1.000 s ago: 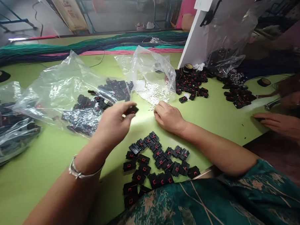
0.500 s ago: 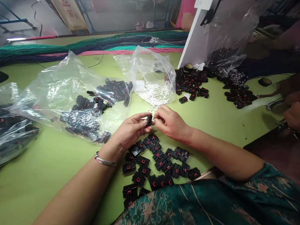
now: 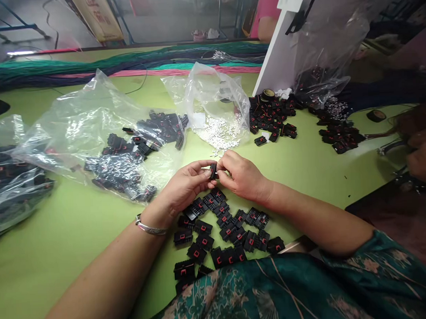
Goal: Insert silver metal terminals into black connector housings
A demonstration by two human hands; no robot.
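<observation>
Between the thumb and fingers of my left hand (image 3: 192, 180) is a black connector housing (image 3: 212, 171) with a bit of red on it, held upright. My right hand (image 3: 240, 175) is closed in a pinch against the connector's right side. A tiny white piece shows at its fingertips, like the loose white plugs (image 3: 221, 132) in the clear bag (image 3: 238, 95) just beyond. Several more black connectors with red clips (image 3: 228, 231) lie on the green table (image 3: 140, 261) between my forearms and my body.
A large clear bag of black connectors (image 3: 120, 175) lies to the left, with another bag (image 3: 16, 182) at the edge. Loose connectors (image 3: 272, 112) and a tape roll (image 3: 267, 95) sit by a white panel (image 3: 275, 44). Wire bundles (image 3: 124, 62) run along the back. Another person's hand (image 3: 425, 164) is at right.
My right fingertips have come in against the connector, which has shifted slightly right and turned more upright in my left hand. The other person's hand has moved a little right.
</observation>
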